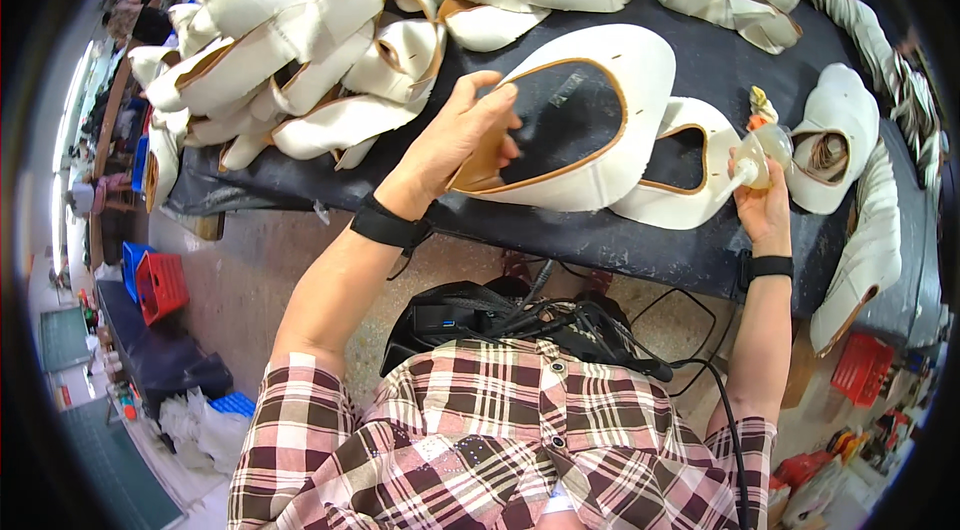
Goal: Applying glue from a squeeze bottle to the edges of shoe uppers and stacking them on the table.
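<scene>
My left hand (468,135) is closed on the heel end of a white shoe upper (640,80) with a tan lining. This upper is raised at a tilt over the black table, and the dark table top shows through its opening. My right hand (765,215) is wrapped round a translucent squeeze bottle (768,155) with pale yellowish contents. The bottle's whitish nozzle points down and left, near a second white upper (670,207) that lies partly beneath the first. Right of the bottle rests another white upper (838,120), with something brownish inside its opening.
Many white uppers (300,30) are heaped at the back left, and more (720,0) lie at the back right. A long overlapping row of uppers (860,270) runs down the right edge of the black table (480,80). Red crates (160,285) and loose cables (690,350) are below.
</scene>
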A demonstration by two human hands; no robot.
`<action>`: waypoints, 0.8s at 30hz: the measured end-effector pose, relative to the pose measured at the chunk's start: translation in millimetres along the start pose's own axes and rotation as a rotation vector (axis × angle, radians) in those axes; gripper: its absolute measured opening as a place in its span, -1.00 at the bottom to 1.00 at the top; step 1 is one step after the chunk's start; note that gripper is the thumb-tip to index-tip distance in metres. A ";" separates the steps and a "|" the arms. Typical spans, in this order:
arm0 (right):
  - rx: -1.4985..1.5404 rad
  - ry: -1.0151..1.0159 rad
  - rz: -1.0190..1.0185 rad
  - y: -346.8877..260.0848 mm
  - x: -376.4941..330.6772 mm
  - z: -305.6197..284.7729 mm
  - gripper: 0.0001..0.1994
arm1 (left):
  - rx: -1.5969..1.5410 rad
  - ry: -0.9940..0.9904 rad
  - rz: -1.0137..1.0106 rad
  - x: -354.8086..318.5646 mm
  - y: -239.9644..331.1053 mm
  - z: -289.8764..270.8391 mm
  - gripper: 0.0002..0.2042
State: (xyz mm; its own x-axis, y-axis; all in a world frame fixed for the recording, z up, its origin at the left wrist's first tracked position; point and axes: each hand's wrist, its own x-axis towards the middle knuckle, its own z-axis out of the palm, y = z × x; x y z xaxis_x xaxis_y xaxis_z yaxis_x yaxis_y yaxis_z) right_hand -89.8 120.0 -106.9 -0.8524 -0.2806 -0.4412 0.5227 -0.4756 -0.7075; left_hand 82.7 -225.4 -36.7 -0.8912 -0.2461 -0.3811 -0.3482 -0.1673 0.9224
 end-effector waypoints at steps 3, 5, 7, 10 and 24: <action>0.019 -0.009 -0.021 1.1 2.0 -0.6 -0.59 | -0.259 -0.068 0.050 -5.3 2.6 6.1 -0.40; 0.028 -0.018 0.005 -0.5 4.4 -2.7 -0.59 | -0.585 -0.129 0.056 -5.1 -1.0 4.1 -0.36; 0.045 0.008 -0.013 -1.4 2.5 -2.4 -0.61 | -0.744 -0.089 0.051 -10.9 -5.7 14.0 -0.41; 0.028 -0.016 0.013 -4.9 0.5 1.0 -0.61 | -0.888 -0.179 0.110 -22.6 -8.5 41.3 -0.54; -0.032 -0.222 -0.054 -19.3 -44.6 38.7 -0.57 | -0.968 0.001 0.167 -30.9 8.8 77.6 -0.66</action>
State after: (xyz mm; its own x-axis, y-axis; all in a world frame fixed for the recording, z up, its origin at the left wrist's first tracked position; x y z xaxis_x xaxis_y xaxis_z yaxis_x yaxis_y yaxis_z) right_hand -62.3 109.4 -52.2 -0.8588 -0.4337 -0.2726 0.4735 -0.4690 -0.7455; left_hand 84.6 -145.2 -11.9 -0.9068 -0.3384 -0.2513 0.1711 -0.8404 0.5142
